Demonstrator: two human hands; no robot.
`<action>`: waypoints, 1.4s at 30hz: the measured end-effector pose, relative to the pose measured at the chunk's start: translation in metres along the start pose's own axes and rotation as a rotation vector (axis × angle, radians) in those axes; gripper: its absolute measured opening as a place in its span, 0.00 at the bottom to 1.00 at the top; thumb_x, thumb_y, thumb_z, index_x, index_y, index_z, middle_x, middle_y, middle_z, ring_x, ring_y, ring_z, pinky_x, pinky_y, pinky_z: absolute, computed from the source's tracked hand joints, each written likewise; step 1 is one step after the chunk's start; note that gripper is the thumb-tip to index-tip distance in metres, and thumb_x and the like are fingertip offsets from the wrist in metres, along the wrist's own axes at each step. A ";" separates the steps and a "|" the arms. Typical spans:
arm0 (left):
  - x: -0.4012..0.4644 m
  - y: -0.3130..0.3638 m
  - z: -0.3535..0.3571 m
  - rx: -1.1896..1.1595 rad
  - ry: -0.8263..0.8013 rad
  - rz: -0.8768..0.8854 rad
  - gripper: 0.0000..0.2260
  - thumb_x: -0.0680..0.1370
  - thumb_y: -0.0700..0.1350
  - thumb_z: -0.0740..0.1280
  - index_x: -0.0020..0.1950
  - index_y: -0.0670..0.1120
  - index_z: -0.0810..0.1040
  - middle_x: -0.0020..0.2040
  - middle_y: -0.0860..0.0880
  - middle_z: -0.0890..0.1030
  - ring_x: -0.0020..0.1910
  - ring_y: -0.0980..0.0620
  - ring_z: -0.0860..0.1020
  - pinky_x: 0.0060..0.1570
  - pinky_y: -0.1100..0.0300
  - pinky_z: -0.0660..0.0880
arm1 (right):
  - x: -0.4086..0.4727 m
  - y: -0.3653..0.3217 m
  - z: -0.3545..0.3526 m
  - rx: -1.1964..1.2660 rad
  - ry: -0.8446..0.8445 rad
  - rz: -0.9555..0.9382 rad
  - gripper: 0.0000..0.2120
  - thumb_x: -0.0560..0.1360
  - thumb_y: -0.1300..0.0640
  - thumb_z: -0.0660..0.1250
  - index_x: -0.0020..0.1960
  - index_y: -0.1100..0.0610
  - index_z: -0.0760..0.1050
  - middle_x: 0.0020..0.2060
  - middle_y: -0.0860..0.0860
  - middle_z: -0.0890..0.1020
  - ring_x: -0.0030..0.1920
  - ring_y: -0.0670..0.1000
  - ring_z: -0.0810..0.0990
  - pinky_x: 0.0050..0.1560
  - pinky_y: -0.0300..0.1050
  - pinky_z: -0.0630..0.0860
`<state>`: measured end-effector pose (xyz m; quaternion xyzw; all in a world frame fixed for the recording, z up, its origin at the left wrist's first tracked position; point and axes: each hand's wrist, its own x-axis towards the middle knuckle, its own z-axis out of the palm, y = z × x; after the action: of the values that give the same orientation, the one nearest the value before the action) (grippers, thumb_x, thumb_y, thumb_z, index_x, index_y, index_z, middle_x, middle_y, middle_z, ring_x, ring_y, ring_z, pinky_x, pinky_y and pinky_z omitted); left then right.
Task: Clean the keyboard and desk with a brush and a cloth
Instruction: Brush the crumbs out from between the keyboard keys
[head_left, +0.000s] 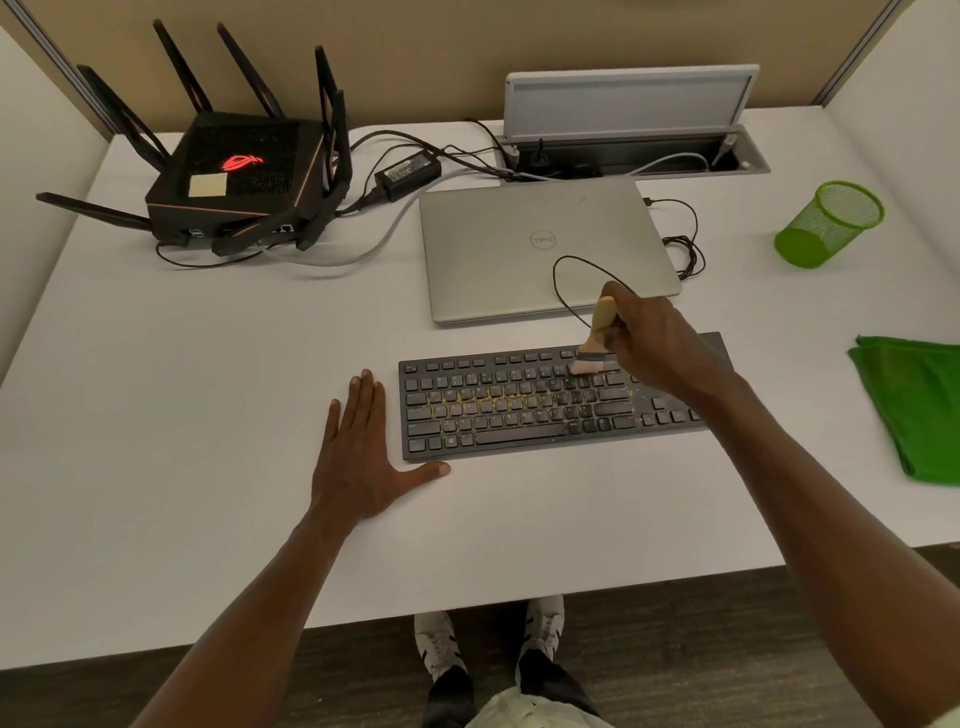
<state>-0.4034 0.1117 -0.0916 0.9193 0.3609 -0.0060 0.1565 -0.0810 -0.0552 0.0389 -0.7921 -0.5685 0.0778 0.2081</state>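
Head cam: right hand (654, 343) grips brush (597, 338), bristles touching top rows of keyboard (519, 410) near desk's (208, 389) front edge. Yellow crumbs lie between the middle keys, so brushing looks barely begun; cloth (914, 405) sits folded at right edge, untouched, wiping not yet done imo. Left hand (363, 452) lies flat, fingers spread, on desk just beside keyboard's left end, thumb at its front corner. Closed laptop (540, 249) behind keyboard, router (234, 176) at back left corner, green mesh cup (826, 223) tipped over back right. White desk, beige partition walls, dark floor.
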 end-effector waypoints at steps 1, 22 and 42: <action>0.000 0.000 0.000 -0.001 -0.001 -0.002 0.64 0.64 0.86 0.50 0.83 0.39 0.45 0.83 0.45 0.39 0.82 0.51 0.37 0.81 0.46 0.42 | 0.000 0.000 0.003 0.010 -0.012 0.001 0.06 0.77 0.67 0.63 0.52 0.59 0.69 0.36 0.54 0.78 0.33 0.55 0.77 0.28 0.42 0.68; 0.000 0.000 0.000 0.014 -0.004 -0.010 0.64 0.64 0.86 0.50 0.83 0.40 0.44 0.83 0.45 0.38 0.82 0.51 0.36 0.81 0.48 0.40 | 0.001 0.010 -0.004 -0.076 0.059 0.176 0.09 0.78 0.65 0.63 0.57 0.62 0.68 0.38 0.54 0.75 0.34 0.56 0.75 0.31 0.41 0.69; 0.000 0.000 0.001 0.017 -0.003 -0.009 0.64 0.64 0.86 0.50 0.83 0.40 0.44 0.83 0.45 0.38 0.82 0.51 0.36 0.81 0.48 0.40 | 0.015 -0.005 0.008 -0.033 0.051 0.091 0.07 0.77 0.67 0.63 0.54 0.61 0.69 0.35 0.53 0.77 0.28 0.46 0.72 0.26 0.38 0.64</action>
<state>-0.4029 0.1116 -0.0924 0.9191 0.3645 -0.0111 0.1492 -0.0833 -0.0374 0.0353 -0.8222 -0.5275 0.0575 0.2059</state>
